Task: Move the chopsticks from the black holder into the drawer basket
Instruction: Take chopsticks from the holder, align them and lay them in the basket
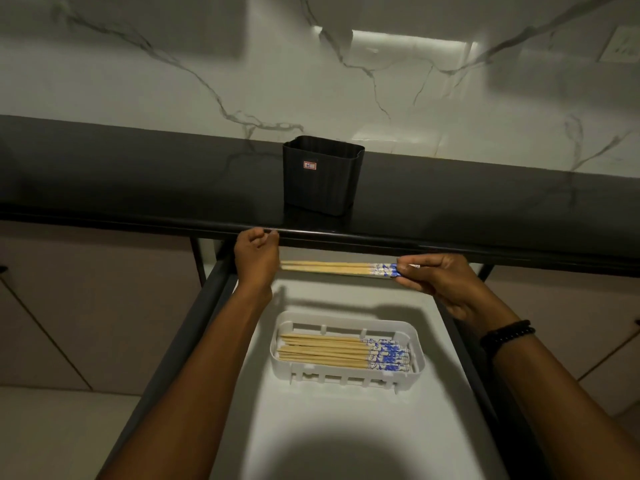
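Note:
A black ribbed holder (322, 174) stands on the dark countertop, and no chopsticks show above its rim. Below it, in the open drawer, sits a white slotted basket (349, 375) holding several wooden chopsticks (343, 351) with blue-and-white ends, laid lengthwise. Above the drawer's back part, a pair of chopsticks (332, 268) is held level. My right hand (433, 282) pinches their blue patterned ends. My left hand (257, 258) is at their plain tips with fingers curled, and whether it holds the tips is hidden behind the hand.
The dark countertop edge (415, 240) runs across just above both hands. The drawer (346, 427) has a pale floor and dark side rails. A marble-patterned wall rises behind the counter. Cabinet fronts flank the drawer. A black bead bracelet (507, 336) is on my right wrist.

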